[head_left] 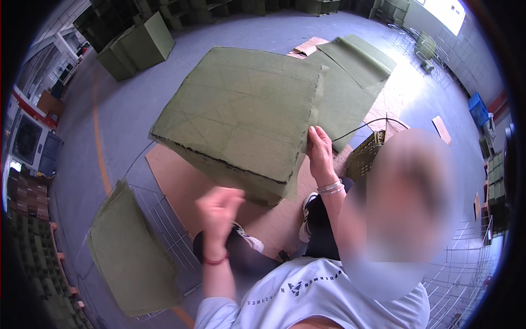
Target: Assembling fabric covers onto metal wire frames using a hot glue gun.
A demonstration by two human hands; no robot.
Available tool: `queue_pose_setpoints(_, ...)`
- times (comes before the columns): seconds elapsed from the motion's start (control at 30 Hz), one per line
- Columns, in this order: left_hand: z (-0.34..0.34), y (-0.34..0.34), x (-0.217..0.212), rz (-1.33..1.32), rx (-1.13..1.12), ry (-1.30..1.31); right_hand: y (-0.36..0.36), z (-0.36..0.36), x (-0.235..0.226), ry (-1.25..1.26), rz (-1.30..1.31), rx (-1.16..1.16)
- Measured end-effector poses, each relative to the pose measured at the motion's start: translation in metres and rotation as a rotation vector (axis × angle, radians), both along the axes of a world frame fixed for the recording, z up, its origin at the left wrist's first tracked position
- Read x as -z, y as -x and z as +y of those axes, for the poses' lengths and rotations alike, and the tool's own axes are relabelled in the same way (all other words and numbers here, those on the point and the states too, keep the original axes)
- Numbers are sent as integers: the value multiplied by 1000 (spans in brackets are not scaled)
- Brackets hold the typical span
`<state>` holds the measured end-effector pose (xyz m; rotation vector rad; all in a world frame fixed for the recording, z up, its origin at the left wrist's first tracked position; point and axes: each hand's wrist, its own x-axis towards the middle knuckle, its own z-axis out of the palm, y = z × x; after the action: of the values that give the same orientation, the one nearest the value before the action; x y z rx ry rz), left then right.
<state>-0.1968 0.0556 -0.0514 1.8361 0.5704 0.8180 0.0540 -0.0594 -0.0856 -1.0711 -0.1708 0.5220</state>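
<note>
Olive green and slotted, a basket (364,155) stood near the person's right knee, its contents hidden from view; well beyond it, a blue crate (478,109) sat by the wall. Thin crossing lines showed faintly through the green covering of a large box (235,109), which stood tilted in front of the person, over a pinkish-brown board (170,171) on the floor. Its near upper edge bore a dark, uneven line, and loose material stuck out along its right side. There the right hand (320,153) pinched the edge between thumb and fingers. Blurred, the left hand (220,207) was curled just beside the box's near side; whether it held anything could not be told.
</note>
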Motion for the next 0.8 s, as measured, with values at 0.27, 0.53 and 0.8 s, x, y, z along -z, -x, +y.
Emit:
queue_pose_setpoints(0.27, 268, -28, -20, 119, -375, -493, 13, 14, 20, -11, -177, 194)
queue_pose_setpoints(0.53, 315, -16, 24, 386, -233, -218, 1, 23, 30, 246, -352, 274)
queue_pose_setpoints(0.8, 201, 82, 0, 462, -323, -2, -45, 25, 18, 292, -582, 67)
